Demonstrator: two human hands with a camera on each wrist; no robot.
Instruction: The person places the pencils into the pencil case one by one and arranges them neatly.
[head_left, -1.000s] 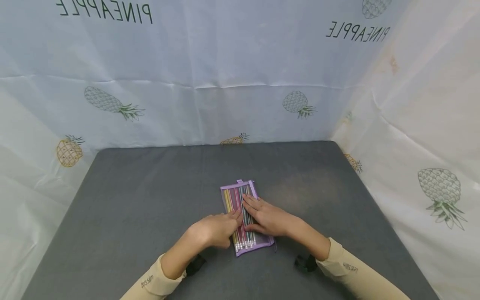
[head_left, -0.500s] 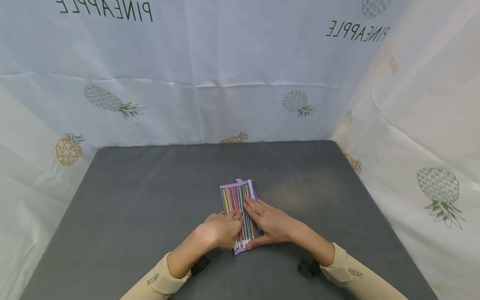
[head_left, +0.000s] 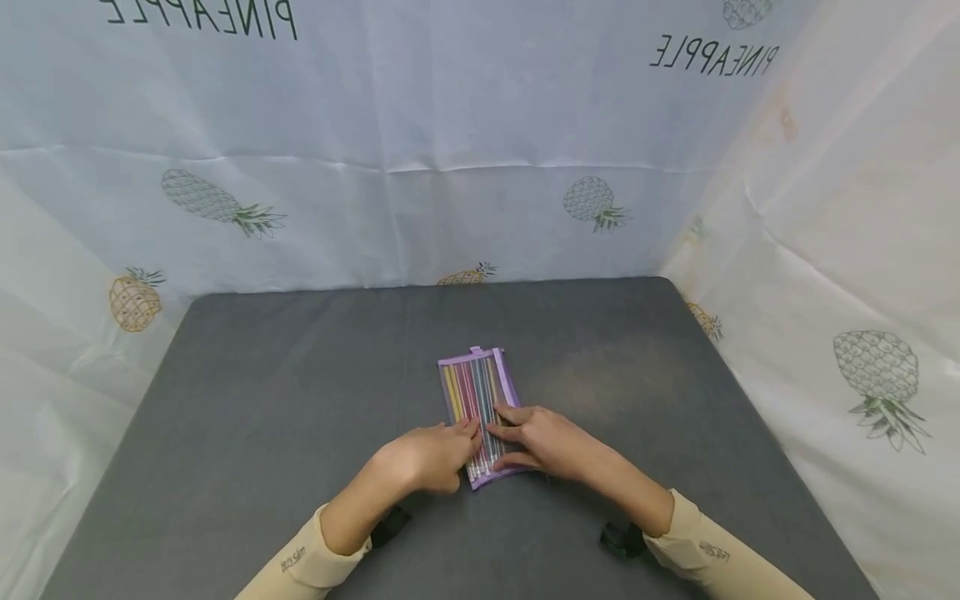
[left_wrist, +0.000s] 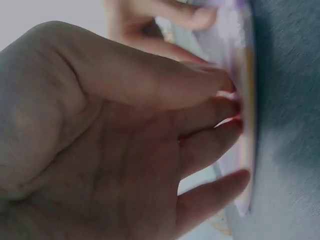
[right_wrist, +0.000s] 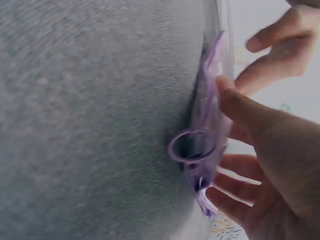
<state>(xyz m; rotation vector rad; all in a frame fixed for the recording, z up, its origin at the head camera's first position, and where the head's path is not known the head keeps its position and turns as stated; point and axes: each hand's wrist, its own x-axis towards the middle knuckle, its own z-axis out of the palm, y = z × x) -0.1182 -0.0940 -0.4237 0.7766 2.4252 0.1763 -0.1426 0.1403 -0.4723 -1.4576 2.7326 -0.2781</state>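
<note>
A clear zip pencil pouch point(head_left: 507, 379) with purple edging lies on the grey table, slightly tilted. Inside it, several coloured pencils point(head_left: 471, 390) lie side by side, yellow through red to blue. My left hand point(head_left: 435, 458) touches the left middle of the pouch with its fingertips, its fingers extended in the left wrist view. My right hand point(head_left: 555, 442) rests spread fingertips on the pouch's right side, with the thumb near the lower edge. A purple ring point(right_wrist: 171, 150) at the zip end shows in the right wrist view. The hands cover part of the pouch's lower half.
The dark grey tabletop point(head_left: 315, 375) surrounds the pouch on all sides. White curtains point(head_left: 465, 100) printed with pineapples stand behind the table and along both sides. A dark wrist strap point(head_left: 622, 540) shows beneath the right forearm.
The pouch has slid a little away from me over the last half second. My right hand's fingers have spread wider on it. My left hand still touches the pouch.
</note>
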